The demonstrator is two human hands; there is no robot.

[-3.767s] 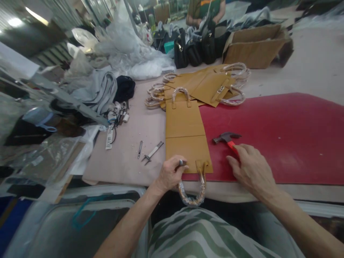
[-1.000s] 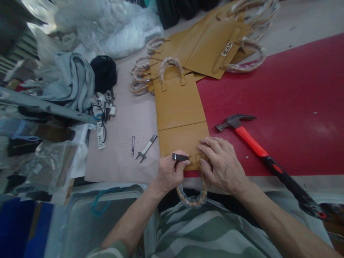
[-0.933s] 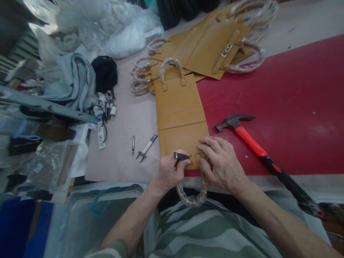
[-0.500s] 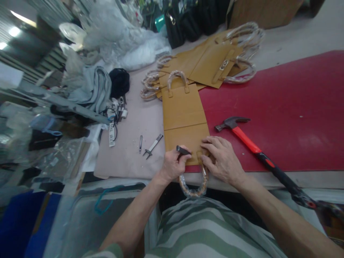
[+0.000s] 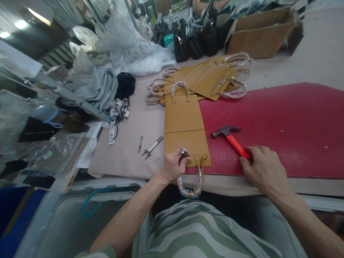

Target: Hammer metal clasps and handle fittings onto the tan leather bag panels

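My left hand point(image 5: 174, 165) is closed round a short dark metal punch point(image 5: 184, 153), held over the near end of a tan leather bag panel point(image 5: 184, 118). Wrapped in clear plastic, a curved handle point(image 5: 190, 192) hangs off that end past the table edge; one of its tabs stands up from the leather. My right hand point(image 5: 266, 170) is closed round the grip of a claw hammer point(image 5: 234, 141) with a red and black handle. The hammer's head lies on the red mat point(image 5: 290, 132). The punch's lower tip is hidden by my fingers.
Left of the panel lie a caliper point(image 5: 152, 147) and a small metal rod point(image 5: 140, 144). More tan bag panels point(image 5: 206, 77) are piled behind. Further back stand black bags point(image 5: 195, 43) and a cardboard box point(image 5: 258, 36). Plastic wrapping point(image 5: 139, 57) heaps at the back left.
My right hand has left the bag panel and moved right onto the hammer's handle. My left hand keeps the punch at the panel's near end. The view has tilted up slightly.
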